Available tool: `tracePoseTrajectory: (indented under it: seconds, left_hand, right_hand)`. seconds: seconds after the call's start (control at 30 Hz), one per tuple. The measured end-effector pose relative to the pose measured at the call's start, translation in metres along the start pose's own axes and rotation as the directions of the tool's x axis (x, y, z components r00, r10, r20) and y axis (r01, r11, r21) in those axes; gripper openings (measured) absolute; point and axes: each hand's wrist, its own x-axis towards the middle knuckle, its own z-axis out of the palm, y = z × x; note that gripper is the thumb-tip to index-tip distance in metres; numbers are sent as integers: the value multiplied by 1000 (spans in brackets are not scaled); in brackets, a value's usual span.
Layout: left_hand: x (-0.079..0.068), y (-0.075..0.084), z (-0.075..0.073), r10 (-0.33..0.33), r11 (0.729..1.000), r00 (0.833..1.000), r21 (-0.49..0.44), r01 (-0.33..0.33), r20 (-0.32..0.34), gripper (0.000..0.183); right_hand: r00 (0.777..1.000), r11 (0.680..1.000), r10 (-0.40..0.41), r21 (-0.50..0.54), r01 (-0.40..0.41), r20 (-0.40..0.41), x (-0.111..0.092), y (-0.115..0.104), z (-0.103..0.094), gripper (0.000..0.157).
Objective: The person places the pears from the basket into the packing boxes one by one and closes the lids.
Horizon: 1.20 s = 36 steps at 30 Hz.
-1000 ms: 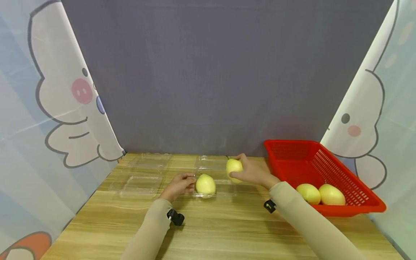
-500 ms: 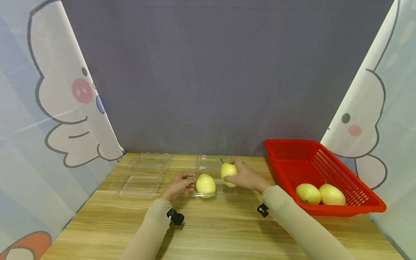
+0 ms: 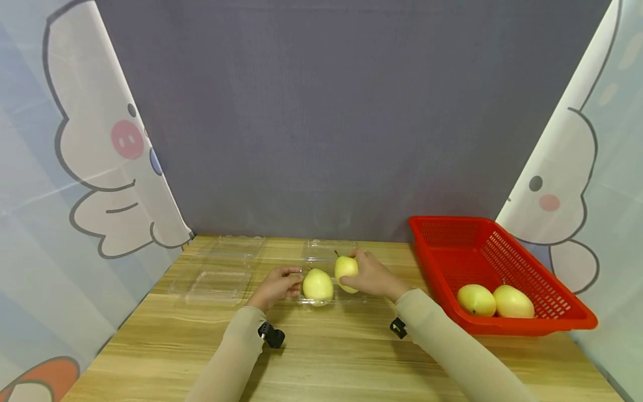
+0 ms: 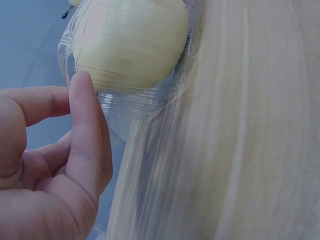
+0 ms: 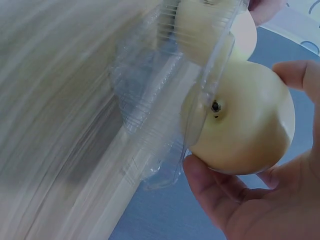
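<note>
Right hand (image 3: 370, 273) is shifting left, fingers clamping stem-up pear (image 3: 345, 269) just right of boxed pear (image 3: 318, 286), lower centre; left hand (image 3: 274, 288) is pinching clamshell (image 5: 147, 95).

No readable text, tiny illegible yellow-green mark (image 3: 396, 327) on black right-wrist device (image 3: 400, 331)

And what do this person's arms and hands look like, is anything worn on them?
The left sleeve and right sleeve are plain, long and beige. The left hand and right hand are bare. A small black device sits at each wrist; the right device shows a yellow-green mark, the left device a small pale bit.
</note>
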Motion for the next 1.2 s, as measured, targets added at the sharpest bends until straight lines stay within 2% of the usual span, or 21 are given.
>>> tracePoseTrajectory:
  seconds: [0.3,0.53,0.93,1.2]
  left_hand:
    - [2,-2,-1,-2,1000,1000,-4,2,1,46]
    - [3,-3,-2,7,1000,1000,-7,-7,4,45]
    - [2,-2,-1,6,1000,1000,3,-6,9,46]
    - [3,-1,-2,-5,1000,1000,12,4,11,46]
  right_hand:
    - [1000,997,-28,-75,28,2,0,-1,6,67]
    - [1000,987,3,-163,2,28,0,1,12,67]
    - [997,971,-5,-240,23,76,-1,-2,15,62]
    - [993,942,15,-335,27,120,-2,-6,18,66]
